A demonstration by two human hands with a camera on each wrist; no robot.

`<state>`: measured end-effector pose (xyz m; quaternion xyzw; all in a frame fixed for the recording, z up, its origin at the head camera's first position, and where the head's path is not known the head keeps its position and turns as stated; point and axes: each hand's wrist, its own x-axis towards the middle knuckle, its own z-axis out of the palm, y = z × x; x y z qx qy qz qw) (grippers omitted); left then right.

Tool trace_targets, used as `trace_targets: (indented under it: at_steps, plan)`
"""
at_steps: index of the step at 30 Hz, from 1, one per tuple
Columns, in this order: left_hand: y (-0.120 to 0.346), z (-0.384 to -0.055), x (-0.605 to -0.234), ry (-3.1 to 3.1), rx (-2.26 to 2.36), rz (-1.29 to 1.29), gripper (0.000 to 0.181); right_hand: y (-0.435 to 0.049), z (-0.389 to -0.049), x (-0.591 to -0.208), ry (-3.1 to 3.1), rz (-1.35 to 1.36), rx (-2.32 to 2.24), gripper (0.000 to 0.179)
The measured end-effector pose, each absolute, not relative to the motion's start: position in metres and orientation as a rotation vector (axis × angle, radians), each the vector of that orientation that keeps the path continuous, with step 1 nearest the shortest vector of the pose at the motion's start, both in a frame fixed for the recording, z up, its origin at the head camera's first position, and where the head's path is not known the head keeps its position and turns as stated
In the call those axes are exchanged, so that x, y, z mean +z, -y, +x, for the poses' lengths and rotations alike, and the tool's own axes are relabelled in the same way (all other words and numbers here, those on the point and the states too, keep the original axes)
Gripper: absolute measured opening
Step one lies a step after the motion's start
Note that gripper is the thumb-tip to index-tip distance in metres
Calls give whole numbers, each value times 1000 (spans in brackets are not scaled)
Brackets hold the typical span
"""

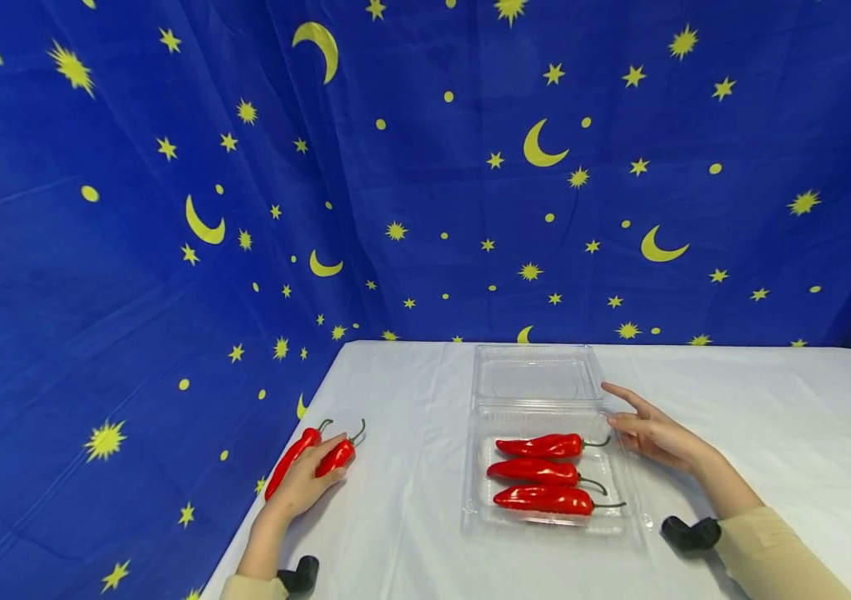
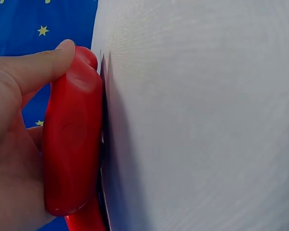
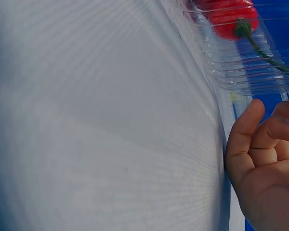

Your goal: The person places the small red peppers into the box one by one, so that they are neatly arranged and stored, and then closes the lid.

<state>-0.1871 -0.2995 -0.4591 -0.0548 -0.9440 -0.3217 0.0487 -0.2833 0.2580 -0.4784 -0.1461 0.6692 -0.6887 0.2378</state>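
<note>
Left hand [image 1: 307, 483] is curling round a red chili pepper [image 1: 336, 457] at the front-left edge of the tabletop [image 1: 410, 417], thumb pressing on its blunt end in the left wrist view; the pepper is lying flat on the white cloth, glossy, smooth-skinned, w/ a thin dark-green curved stem pointing away from the person. A 2nd, longer chili [image 1: 290, 460] is lying just beside it on the outer side, right at the cloth's edge, touching or nearly touching the 1st, can't tell which. Right hand [image 1: 653, 433] is hovering just beside the right wall of a clear plastic clamshell box [image 1: 623, 521], fingers loosely spread and relaxed, gripping nothing; whether it's touching the plastic I can't tell. The box is sitting mid-tabletop w/ its lid [image 1: 535, 377] lying open flat behind it. Inside, 3 more red chilies [image 1: 541, 472] are lying side by side, stems all pointing right. Blue cloth w/ yellow stars & moons [image 1: 425, 167] is hanging behind and to the left.
</note>
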Motion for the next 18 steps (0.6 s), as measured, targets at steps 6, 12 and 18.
trace_targets:
  at_steps: [6,12,18]
  plan:
    - [300,-191,-453,2849,-990,-207,55,-258,-284,-479,-1838,-383,-1887,74]
    - [297,-201,-437,2782,-1016,-246,57,-258,-283,-478,-1837,-386,-1892,74]
    - [287,-208,-411,2719,-1155,-246,59,-258,-283,-478,-1844,-374,-1879,75]
